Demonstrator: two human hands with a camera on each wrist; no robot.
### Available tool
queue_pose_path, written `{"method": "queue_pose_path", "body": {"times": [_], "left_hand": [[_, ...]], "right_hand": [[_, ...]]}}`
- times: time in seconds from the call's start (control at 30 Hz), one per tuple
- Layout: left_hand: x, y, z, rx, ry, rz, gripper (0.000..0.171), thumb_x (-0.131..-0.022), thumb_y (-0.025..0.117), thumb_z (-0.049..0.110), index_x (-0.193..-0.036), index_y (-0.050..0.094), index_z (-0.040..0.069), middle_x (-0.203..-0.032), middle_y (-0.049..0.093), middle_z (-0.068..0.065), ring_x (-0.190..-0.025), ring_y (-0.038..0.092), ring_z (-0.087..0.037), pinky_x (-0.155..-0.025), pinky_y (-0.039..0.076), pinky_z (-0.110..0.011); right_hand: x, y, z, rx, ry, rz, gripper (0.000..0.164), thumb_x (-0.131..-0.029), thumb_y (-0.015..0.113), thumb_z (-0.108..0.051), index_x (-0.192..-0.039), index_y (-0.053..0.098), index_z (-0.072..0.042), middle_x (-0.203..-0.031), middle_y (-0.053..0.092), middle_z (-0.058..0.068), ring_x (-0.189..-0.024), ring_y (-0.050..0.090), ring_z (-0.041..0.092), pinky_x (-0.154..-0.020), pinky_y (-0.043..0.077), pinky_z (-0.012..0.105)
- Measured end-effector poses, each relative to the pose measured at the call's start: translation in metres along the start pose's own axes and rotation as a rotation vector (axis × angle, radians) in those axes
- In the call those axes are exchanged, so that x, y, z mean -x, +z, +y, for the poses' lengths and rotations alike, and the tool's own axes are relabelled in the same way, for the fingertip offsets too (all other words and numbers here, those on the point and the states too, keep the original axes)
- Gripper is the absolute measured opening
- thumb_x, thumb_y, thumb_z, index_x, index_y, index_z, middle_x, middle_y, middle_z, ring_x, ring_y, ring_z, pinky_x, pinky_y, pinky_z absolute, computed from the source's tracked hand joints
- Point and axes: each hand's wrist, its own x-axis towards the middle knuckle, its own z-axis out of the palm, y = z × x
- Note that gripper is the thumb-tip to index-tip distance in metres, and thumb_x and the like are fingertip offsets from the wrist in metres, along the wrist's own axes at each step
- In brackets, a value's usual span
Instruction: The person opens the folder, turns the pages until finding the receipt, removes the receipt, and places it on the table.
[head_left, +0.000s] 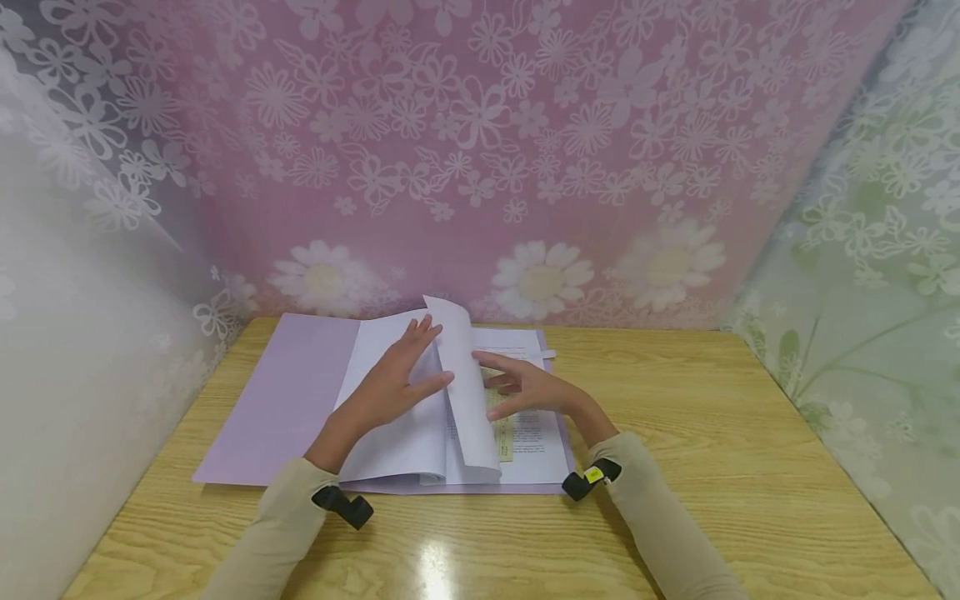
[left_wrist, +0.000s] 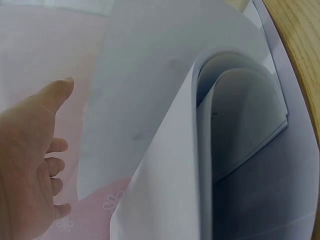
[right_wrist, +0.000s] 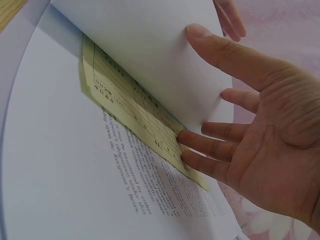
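Observation:
A lilac folder (head_left: 311,400) lies spread on the table, with white pages (head_left: 390,450) turned to its left side. One white sheet (head_left: 471,400) stands curled up in the middle between the two hands. My left hand (head_left: 393,379) is over the turned pages, fingers extended and thumb toward the raised sheet. On the other side, my right hand (head_left: 536,387) has its fingers spread, fingertips right at the sheet's edge. A yellow printed slip (right_wrist: 117,107) lies on a printed page (right_wrist: 60,150), partly covered by the sheet, beside the right fingers.
The wooden table (head_left: 675,467) extends to the right and in front of the folder. A pink flowered curtain (head_left: 480,167) hangs behind it, with pale flowered cloth (head_left: 885,292) at the right side. A white strip (head_left: 536,355) sticks out at the folder's right edge.

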Motion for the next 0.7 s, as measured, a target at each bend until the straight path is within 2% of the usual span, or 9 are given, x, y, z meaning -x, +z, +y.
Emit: {"method": "queue_pose_path", "body": {"times": [0.3,0.57,0.7], "left_hand": [[0.0003,0.0008,-0.0031,-0.06,-0.026,-0.069,0.082,-0.096,0.061,0.059,-0.16,0.035,0.015,-0.171,0.018,-0.009,-0.161,0.005,-0.031,-0.127,0.009,-0.06],[0.0018,-0.0015,-0.0074,-0.095,-0.061,-0.122,0.078,-0.098,0.06,0.056,-0.157,0.041,0.009,-0.168,0.024,-0.017,-0.159,0.01,-0.038,-0.125,0.012,-0.063],[0.0024,-0.0008,-0.0088,-0.106,-0.069,-0.152,0.078,-0.098,0.06,0.056,-0.156,0.041,0.007,-0.167,0.026,-0.019,-0.158,0.012,-0.039,-0.125,0.013,-0.064]], "right_hand": [[0.0005,0.0003,-0.0009,-0.014,-0.007,0.008,0.099,-0.085,0.085,-0.026,-0.163,0.024,-0.028,-0.17,0.023,-0.002,-0.145,0.047,0.034,-0.116,0.04,0.057],[0.0008,0.0008,-0.0021,-0.013,-0.021,0.023,0.099,-0.086,0.084,-0.026,-0.164,0.023,-0.022,-0.17,0.023,0.003,-0.145,0.046,0.037,-0.116,0.039,0.058],[0.0001,0.0012,-0.0029,-0.009,-0.012,0.031,0.099,-0.086,0.084,-0.023,-0.164,0.023,-0.023,-0.17,0.025,0.003,-0.144,0.048,0.035,-0.117,0.04,0.056]]}}
